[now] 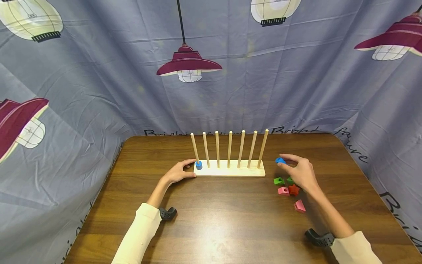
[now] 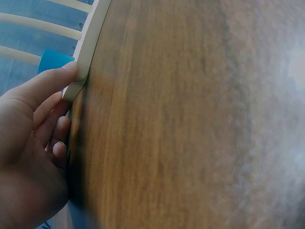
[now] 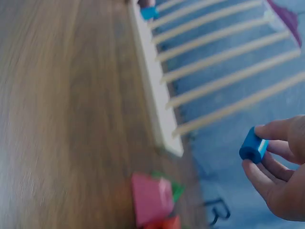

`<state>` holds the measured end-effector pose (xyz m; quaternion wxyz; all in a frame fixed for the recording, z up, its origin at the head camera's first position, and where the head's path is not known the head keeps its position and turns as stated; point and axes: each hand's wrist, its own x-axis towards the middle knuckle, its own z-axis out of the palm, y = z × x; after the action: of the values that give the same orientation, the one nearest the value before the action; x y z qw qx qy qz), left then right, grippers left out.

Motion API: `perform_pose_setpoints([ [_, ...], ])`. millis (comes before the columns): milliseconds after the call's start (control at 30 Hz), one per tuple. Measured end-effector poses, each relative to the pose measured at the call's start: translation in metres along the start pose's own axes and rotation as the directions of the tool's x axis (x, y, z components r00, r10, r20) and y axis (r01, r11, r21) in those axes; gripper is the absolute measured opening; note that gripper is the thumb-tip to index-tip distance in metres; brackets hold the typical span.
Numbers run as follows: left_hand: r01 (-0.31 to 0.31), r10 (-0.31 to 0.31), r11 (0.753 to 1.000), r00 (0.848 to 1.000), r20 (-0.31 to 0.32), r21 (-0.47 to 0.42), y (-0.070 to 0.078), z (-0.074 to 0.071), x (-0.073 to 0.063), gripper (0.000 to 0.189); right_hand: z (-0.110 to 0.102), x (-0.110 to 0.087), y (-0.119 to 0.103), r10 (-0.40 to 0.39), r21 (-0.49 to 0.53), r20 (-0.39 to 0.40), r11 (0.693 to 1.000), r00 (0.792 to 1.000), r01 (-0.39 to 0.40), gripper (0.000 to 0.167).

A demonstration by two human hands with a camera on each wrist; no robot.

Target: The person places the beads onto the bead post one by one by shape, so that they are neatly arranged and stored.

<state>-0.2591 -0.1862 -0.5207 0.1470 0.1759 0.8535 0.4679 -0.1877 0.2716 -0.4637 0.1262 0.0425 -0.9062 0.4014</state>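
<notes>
A wooden peg board (image 1: 224, 172) with a row of several upright pegs stands on the table. My left hand (image 1: 176, 173) grips its left end, the thumb at the front edge and the fingers behind. Around the foot of the leftmost peg sits a blue cylinder bead (image 1: 199, 166), close to my left thumb in the left wrist view. Off the board's right end, my right hand (image 1: 301, 174) pinches another blue cylinder bead (image 3: 251, 148) between thumb and fingers, raised above the table. The hole in that bead's end shows in the right wrist view.
Loose beads lie beneath and in front of my right hand: green ones (image 1: 278, 181), a red star-shaped one (image 1: 293, 189), and pink ones (image 1: 283, 191). The brown wooden table (image 1: 211, 212) ends at a grey-blue curtain (image 1: 227, 99) behind the board.
</notes>
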Motion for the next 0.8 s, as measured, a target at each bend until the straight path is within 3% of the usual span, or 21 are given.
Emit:
perform_pose_setpoints([
  [200,0.004,-0.004,1.000,1.000,0.001,0.002,-0.001,0.000,-0.001,0.067,0.005,0.002,-0.036,-0.003,0.215,0.043,0.977,0.999,-0.006,0.039],
  [467,0.005,-0.005,1.000,1.000,0.002,0.003,0.001,-0.001,0.000,0.067,0.015,0.008,-0.083,-0.066,0.484,0.057,0.875,0.996,0.031,0.039],
  [800,0.018,-0.018,1.000,1.000,0.003,0.007,0.002,0.000,-0.001,0.067,0.039,0.027,-0.143,-0.178,0.590,0.022,0.797,0.984,0.131,0.032],
])
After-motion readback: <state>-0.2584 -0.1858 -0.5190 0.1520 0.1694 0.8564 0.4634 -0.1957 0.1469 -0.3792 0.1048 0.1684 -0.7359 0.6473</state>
